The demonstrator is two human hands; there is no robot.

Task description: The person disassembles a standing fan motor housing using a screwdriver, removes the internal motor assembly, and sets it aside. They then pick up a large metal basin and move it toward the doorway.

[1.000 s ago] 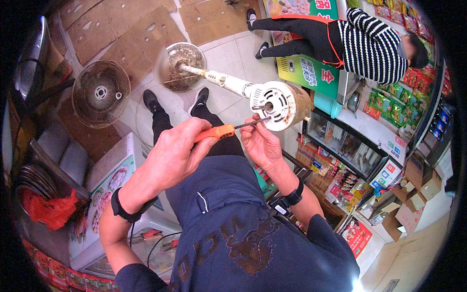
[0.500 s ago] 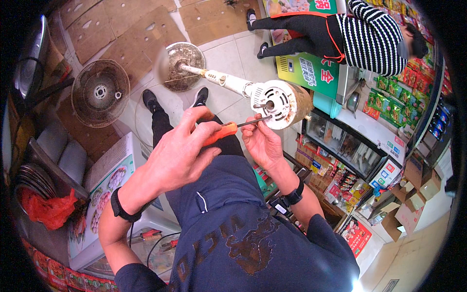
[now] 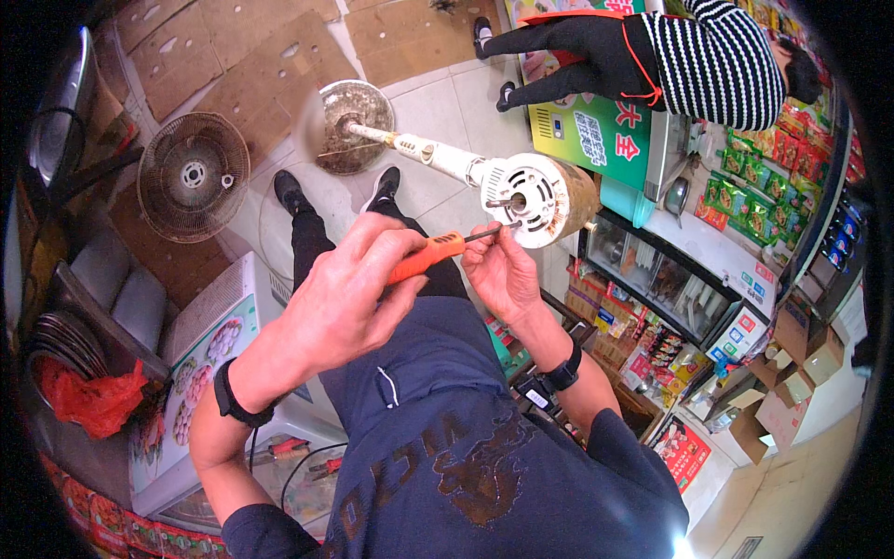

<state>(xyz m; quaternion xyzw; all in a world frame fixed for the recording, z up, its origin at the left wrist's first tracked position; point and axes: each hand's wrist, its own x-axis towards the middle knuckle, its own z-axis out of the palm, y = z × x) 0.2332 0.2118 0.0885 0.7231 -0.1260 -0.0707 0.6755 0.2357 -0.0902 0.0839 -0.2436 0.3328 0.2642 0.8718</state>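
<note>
An orange-handled screwdriver (image 3: 430, 255) is gripped by my left hand (image 3: 346, 296), its dark shaft pointing right. The thumb and fingertips of my right hand (image 3: 506, 272) pinch the shaft close to its tip; whether a small screw is also between them I cannot tell. The tip meets the lower edge of the white, slotted motor housing (image 3: 543, 197) of a pedestal fan. A bare metal spindle (image 3: 504, 202) sticks out from the housing's middle. The fan's white pole (image 3: 438, 155) runs back to a dirty round base (image 3: 374, 107) on the floor.
A round fan grille (image 3: 194, 177) lies at the left. A person in a striped top (image 3: 712, 70) stands at a green-fronted counter (image 3: 605, 140), far right. Nearer on the right is a glass-fronted cabinet (image 3: 652, 279). Red-handled tools (image 3: 289, 447) lie at the lower left.
My left hand and the screwdriver have shifted slightly right and up, toward the housing. The right hand stays nearly in place. The person at the counter has leaned a little.
</note>
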